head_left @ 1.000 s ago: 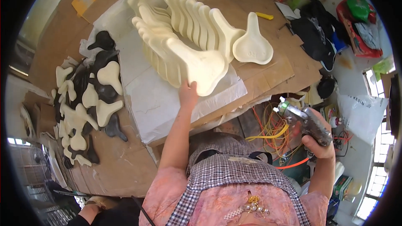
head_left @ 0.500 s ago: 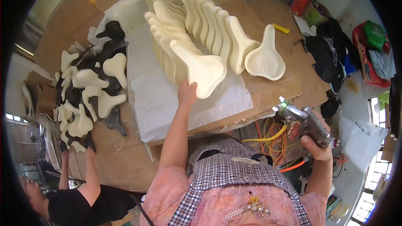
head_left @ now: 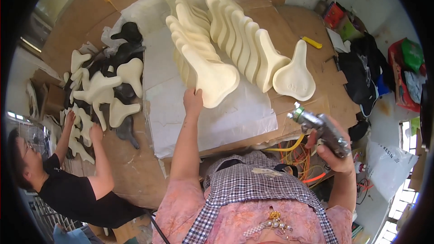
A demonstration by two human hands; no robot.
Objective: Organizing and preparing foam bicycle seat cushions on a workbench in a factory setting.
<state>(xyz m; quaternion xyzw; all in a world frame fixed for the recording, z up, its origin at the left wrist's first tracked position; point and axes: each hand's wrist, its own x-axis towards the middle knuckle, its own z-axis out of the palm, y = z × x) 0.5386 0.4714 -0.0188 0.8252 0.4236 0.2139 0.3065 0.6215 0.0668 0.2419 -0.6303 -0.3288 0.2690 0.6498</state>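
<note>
Left hand (head_left: 193, 100) closed on the lower edge of the front cream foam saddle pad (head_left: 211, 77), now tilted up off the white sheet (head_left: 226, 122). Right hand (head_left: 332, 151) wrapped around the metal spray gun (head_left: 318, 126), held right of that pad, nozzle toward it. New since a moment ago: a co-worker's hands (head_left: 83, 129) at the pile of cream and black pads (head_left: 106, 90), left of that pad. Judgement: front pad presented for spraying.

Foam saddles (head_left: 212, 40) on sheet (head_left: 235, 117), loose saddle pile (head_left: 106, 90) left.
</note>
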